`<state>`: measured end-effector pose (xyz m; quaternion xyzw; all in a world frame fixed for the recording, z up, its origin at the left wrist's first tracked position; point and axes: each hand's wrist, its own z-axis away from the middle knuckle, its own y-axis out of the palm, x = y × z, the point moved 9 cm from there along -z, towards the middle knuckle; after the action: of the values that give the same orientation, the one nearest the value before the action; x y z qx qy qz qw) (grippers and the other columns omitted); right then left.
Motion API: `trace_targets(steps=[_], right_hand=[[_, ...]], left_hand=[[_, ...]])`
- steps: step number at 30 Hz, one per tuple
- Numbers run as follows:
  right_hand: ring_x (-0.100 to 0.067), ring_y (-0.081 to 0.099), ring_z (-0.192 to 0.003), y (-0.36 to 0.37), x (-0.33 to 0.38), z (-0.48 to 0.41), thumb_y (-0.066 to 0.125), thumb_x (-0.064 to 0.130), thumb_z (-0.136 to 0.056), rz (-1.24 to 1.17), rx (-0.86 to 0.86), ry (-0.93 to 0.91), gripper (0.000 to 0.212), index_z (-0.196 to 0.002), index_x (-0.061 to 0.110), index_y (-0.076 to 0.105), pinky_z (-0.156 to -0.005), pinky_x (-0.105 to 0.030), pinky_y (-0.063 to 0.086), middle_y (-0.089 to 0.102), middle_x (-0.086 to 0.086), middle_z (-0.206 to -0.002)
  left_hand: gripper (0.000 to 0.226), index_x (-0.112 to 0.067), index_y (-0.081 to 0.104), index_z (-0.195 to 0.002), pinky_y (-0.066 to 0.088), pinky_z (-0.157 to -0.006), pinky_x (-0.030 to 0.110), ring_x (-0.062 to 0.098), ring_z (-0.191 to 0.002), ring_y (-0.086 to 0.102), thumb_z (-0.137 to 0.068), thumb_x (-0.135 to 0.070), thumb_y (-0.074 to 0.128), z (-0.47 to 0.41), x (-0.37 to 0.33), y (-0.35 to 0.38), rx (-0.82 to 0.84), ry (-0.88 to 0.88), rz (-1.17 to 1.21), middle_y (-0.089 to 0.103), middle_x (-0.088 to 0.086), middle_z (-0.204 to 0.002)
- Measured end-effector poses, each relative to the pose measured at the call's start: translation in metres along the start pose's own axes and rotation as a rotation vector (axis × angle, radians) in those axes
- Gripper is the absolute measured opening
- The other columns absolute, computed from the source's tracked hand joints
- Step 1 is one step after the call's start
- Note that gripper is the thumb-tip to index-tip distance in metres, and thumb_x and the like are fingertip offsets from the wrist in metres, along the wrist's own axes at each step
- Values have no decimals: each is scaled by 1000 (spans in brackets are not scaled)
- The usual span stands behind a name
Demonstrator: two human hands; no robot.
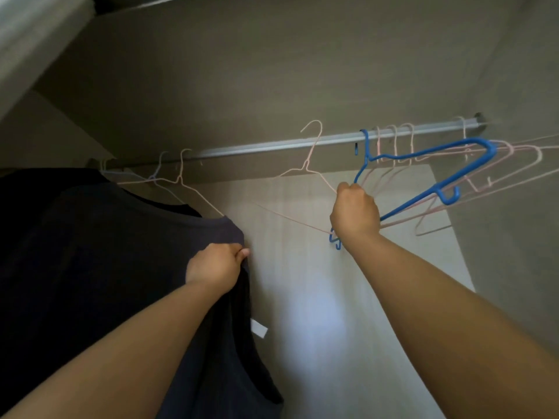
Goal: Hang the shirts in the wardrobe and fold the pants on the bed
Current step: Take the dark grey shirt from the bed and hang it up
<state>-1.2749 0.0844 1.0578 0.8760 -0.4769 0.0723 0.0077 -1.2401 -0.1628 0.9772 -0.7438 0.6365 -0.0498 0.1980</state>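
A dark shirt [127, 267] hangs on a pale pink hanger [193, 189] at the left of the silver wardrobe rail [272, 145]. My left hand [216, 267] pinches the shirt's shoulder edge. My right hand [355, 213] is closed around a loose pink hanger [308, 167], whose hook sits just off the rail, and it touches a blue hanger [423, 152] that hangs from the rail. A white tag [259, 328] sticks out from the shirt's side.
Several empty pink hangers [399, 143] crowd the right end of the rail, swung out sideways. More dark clothes [36, 207] fill the far left. The pale wardrobe back panel [302, 297] lies between my arms.
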Motion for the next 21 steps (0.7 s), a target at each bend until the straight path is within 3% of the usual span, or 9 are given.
trace_targets(steps=[5,8,11,15,21], right_hand=[[-36,60,-92,15,-15,39,50,-4,-84,-29,41,-10,26,-109,2,53,-63,-31,34,57,-16,-107],[-34,60,-88,26,-30,70,50,-3,-82,-85,50,-9,33,-113,7,56,-62,-28,32,59,-13,-106],[-33,59,-87,41,-46,107,48,1,-85,-151,76,28,34,-115,13,59,-62,-26,31,62,-9,-106],[-29,60,-87,64,-76,160,48,10,-91,-265,160,175,25,-106,22,64,-62,-26,31,66,-2,-102],[-20,57,-80,86,-129,228,47,13,-94,-573,351,367,24,-84,29,62,-59,-25,37,64,5,-80]], left_hand=[[33,-28,57,-90,37,-63,31,23,-70,50,-100,-44,30,16,10,-7,-40,-41,-12,61,4,-87],[35,-23,62,-97,42,-67,33,34,-84,59,-100,-44,33,29,17,-7,-66,-55,3,64,10,-93],[36,-22,64,-107,48,-81,40,37,-95,60,-100,-42,36,46,23,-2,-50,-76,68,66,12,-105],[36,-28,61,-123,46,-88,39,32,-108,57,-100,-39,36,66,25,2,-61,-76,118,61,5,-124],[34,-26,61,-125,41,-90,37,26,-116,53,-100,-36,41,107,14,11,-59,-15,118,61,2,-127]])
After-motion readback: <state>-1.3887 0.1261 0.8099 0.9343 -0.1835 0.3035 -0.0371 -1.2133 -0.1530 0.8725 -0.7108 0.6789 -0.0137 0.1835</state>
